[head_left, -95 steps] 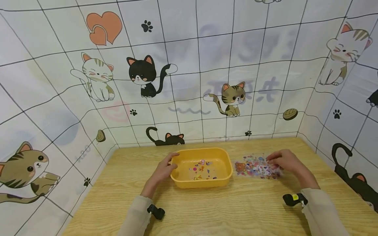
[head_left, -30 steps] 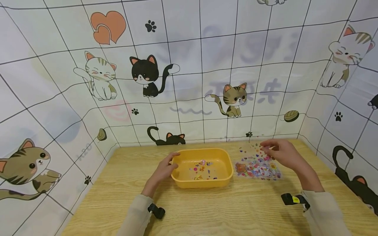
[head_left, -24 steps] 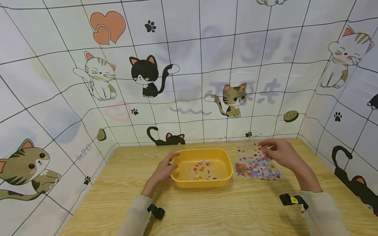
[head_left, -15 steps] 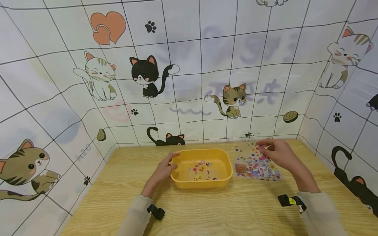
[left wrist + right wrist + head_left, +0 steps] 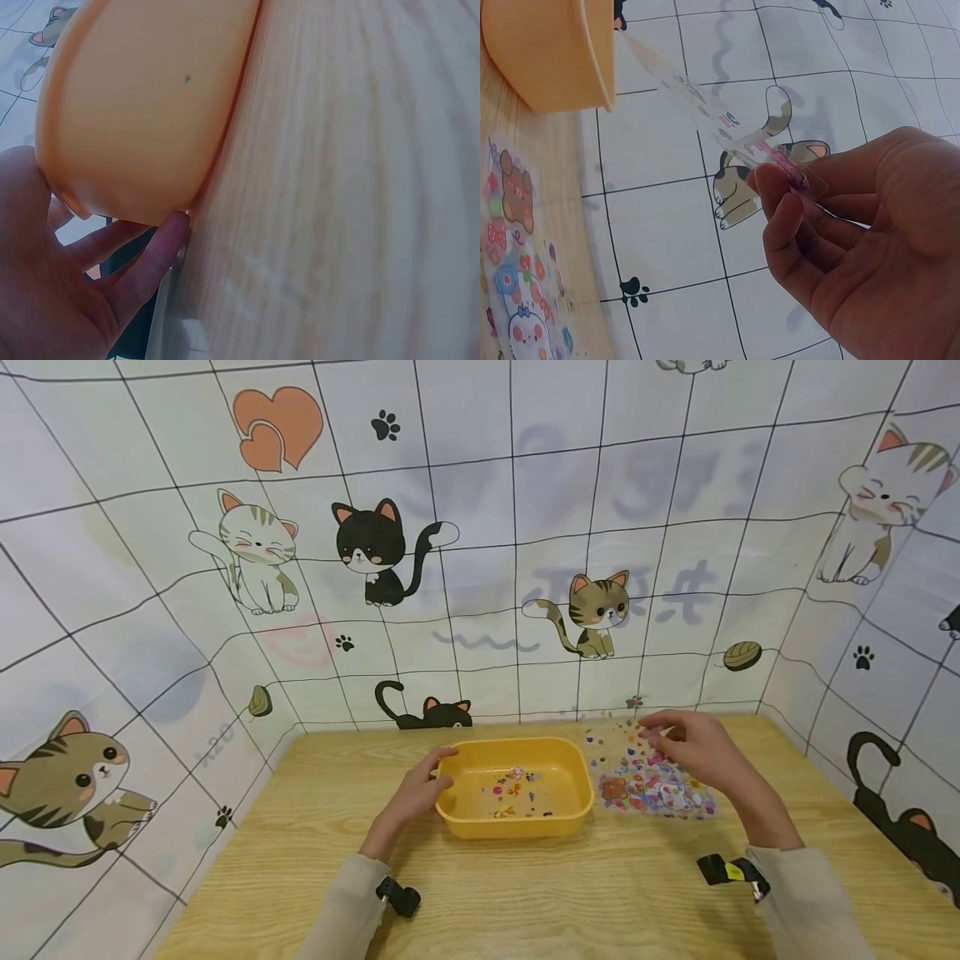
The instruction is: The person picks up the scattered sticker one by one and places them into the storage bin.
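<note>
My right hand [image 5: 693, 747] pinches a clear sticker sheet [image 5: 727, 135] between thumb and fingers. Small colourful shapes dot this sheet, and in the right wrist view it slants up to the left from the fingertips. My left hand [image 5: 416, 789] holds the left end of a yellow plastic basin [image 5: 517, 829]; in the left wrist view the thumb [image 5: 161, 255] touches the outer wall low down, with other fingers partly hidden behind the rim. Several small colourful stickers [image 5: 513, 789] lie on the basin's floor. Below my right hand, another clear sticker sheet [image 5: 652, 795] with bear and bunny pictures lies flat.
A wooden table [image 5: 525, 893] carries the basin and the flat sheet. Behind it and at both sides stands a white grid-patterned cloth [image 5: 480, 568] printed with cats. A wrist camera [image 5: 397, 897] sits on the left sleeve, another camera [image 5: 731, 870] on the right.
My right hand has lifted a clear sticker sheet from the pile, leaving the other on the table. It has since drifted left, towards the basin, with that sheet. The left hand stays put.
</note>
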Tool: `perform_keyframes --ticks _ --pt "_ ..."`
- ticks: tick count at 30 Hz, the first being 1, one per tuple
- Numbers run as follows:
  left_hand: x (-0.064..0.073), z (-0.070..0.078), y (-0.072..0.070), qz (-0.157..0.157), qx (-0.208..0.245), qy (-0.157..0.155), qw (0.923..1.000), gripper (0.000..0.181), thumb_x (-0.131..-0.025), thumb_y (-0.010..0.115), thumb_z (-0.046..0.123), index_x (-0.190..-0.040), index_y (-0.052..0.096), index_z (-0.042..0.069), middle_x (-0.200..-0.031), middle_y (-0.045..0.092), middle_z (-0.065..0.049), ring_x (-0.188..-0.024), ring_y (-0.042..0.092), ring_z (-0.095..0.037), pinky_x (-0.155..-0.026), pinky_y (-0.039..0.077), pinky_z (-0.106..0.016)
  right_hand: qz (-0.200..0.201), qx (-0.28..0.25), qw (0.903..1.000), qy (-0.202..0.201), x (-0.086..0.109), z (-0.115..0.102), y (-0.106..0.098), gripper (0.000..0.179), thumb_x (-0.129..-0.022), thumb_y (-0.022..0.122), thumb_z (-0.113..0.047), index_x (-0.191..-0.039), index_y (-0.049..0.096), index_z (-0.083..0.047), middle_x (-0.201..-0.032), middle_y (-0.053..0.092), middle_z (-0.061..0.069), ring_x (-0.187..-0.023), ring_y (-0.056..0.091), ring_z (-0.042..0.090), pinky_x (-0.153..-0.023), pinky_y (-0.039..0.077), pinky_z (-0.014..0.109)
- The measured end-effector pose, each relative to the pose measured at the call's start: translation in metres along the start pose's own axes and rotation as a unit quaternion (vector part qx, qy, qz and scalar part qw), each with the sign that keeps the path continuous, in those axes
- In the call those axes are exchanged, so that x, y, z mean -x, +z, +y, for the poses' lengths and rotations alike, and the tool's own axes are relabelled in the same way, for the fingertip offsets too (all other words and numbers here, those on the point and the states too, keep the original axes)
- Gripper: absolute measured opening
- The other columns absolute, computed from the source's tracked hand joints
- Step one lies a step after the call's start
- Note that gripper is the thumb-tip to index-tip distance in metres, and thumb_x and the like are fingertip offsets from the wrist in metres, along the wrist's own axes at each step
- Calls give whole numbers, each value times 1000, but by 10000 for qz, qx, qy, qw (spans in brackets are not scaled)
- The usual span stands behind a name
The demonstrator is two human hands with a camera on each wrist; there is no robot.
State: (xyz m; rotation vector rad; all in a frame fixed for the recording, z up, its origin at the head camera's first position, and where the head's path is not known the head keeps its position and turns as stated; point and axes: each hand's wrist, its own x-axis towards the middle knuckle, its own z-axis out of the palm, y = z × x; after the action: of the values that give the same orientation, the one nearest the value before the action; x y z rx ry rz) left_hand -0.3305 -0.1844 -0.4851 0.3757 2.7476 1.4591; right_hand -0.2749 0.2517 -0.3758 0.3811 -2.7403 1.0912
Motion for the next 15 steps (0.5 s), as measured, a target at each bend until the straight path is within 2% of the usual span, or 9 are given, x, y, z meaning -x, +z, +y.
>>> perform_keyframes --ticks 3,10,15 --pt "0 1 0 26 -26 -23 10000 49 -97 59 13 -146 56 22 -156 51 -12 -116 65 -34 -84 56 -38 -29 -38 10000 -70 -2 -4 1 31 -100 61 -4 -130 66 5 -115 72 24 -82 67 18 -59 54 25" --pt "0 2 0 33 -44 6 10000 50 -97 58 13 -146 56 21 -157 51 -12 -131 58 -38 -92 55 -46 -139 -194 9997 -99 -8 -15 8 31 -101 62 -5 -130 67 2 -117 72 24 -83 68 20 -59 54 26" --pt "0 1 0 6 -42 -13 10000 50 -97 58 14 -147 56 21 -157 50 -13 -128 59 -38 -91 55 -45 -162 -214 9995 -166 -12 -23 12 31 -100 62 -5 -129 67 3 -116 72 23 -79 67 19 -56 52 26"
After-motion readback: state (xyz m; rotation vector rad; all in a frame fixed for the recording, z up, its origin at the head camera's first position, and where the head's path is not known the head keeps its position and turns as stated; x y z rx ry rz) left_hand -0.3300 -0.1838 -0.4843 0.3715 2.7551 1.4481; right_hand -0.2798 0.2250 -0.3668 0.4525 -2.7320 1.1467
